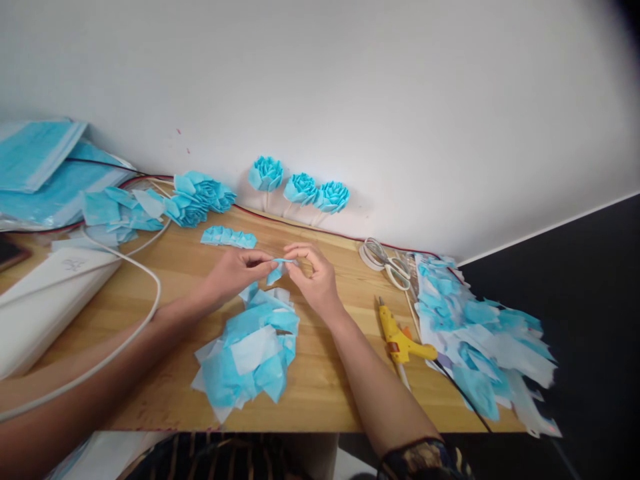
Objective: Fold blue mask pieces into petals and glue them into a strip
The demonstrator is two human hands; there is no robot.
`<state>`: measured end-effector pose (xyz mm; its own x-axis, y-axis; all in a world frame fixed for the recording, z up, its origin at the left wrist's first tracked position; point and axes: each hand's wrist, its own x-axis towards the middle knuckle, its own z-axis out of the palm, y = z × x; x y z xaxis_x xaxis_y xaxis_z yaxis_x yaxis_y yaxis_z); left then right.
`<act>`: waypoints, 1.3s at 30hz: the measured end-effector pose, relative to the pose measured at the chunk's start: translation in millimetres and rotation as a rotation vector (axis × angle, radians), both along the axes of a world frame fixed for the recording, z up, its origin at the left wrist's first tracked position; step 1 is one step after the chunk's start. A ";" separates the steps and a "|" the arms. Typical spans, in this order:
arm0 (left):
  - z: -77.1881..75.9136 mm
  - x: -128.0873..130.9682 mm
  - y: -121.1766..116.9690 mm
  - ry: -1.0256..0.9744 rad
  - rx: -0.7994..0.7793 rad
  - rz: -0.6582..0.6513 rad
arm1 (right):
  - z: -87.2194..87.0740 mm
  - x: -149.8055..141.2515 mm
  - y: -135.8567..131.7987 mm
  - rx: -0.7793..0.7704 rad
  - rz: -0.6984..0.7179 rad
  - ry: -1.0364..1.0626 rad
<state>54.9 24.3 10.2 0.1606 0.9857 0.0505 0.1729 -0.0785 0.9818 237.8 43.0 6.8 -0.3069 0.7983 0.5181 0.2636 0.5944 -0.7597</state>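
A wood-grained table (330, 387) meets a white wall (400, 100); just beyond thin blue fabric scraps (250, 353), the left hand (235, 272) and right hand (315, 277) pinch a small folded blue piece (275, 274) between fingertips.

A small light-blue piece of cloth (277, 273) is pinched between the fingertips of the left hand (243, 269) and right hand (315, 279), its upper edge drawn nearly level and its lower part hanging at a slant. Nearer the person, a loose pile of blue and white cloth pieces (253, 353) lies spread on the tabletop, overlapping at odd angles. Beyond the left hand, folded blue pieces (229, 237) sit in a short, close row.
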 end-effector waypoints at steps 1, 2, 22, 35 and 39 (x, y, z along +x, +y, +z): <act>0.0 -0.1 -0.1 -0.008 -0.011 0.005 | -0.1 -0.2 -0.2 0.013 0.001 -0.013; 0.1 -0.2 -0.1 -0.020 -0.028 0.013 | -0.4 -0.3 -0.2 0.029 0.002 -0.028; 3.0 -2.7 -0.3 -0.128 -0.040 0.117 | -4.5 2.5 1.8 -0.287 0.103 0.270; 7.5 4.3 -4.3 -0.104 -0.070 0.141 | -14.1 -11.1 -0.6 -0.575 0.142 0.385; 5.3 2.9 -3.8 -0.082 -0.048 0.124 | -14.0 -10.3 1.2 -0.570 0.119 0.414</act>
<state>57.8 20.6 15.5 0.0345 0.9993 0.0111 0.0971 -0.0144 0.9952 227.5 44.2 -7.2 -0.2770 0.9530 0.1230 -0.1553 0.0819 -0.9845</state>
